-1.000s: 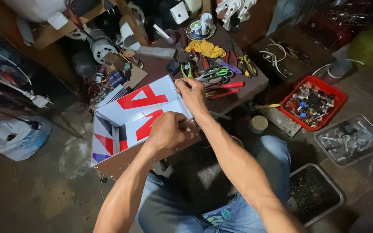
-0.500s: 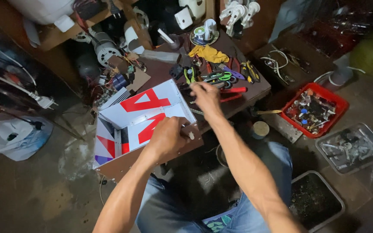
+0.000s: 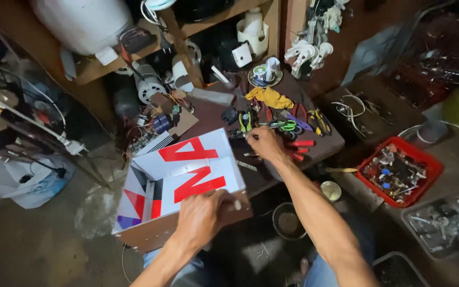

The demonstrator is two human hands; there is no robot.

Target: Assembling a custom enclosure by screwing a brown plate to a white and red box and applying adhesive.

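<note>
My left hand [image 3: 202, 217] grips the near edge of a cardboard box [image 3: 181, 175] with white flaps and big red shapes, which rests on my lap and against the low brown table [image 3: 325, 146]. My right hand [image 3: 264, 146] reaches over the box to the pile of hand tools [image 3: 288, 127] on the table, fingers curled among pliers and screwdrivers with red and green handles. Whether the right hand holds a tool cannot be made out. A yellow cloth [image 3: 271, 96] lies just beyond the tools.
A red tray of small parts [image 3: 399, 171] and a clear tray [image 3: 444, 224] sit on the floor at right. Wooden shelves [image 3: 187, 37] with a motor, wires and a white tank stand behind. A white bag [image 3: 22, 180] lies at left, a small pot [image 3: 288, 220] under the table.
My right hand has left the box and reached further out to the tool pile. My left hand has slid along the box's near edge, and the box has turned slightly.
</note>
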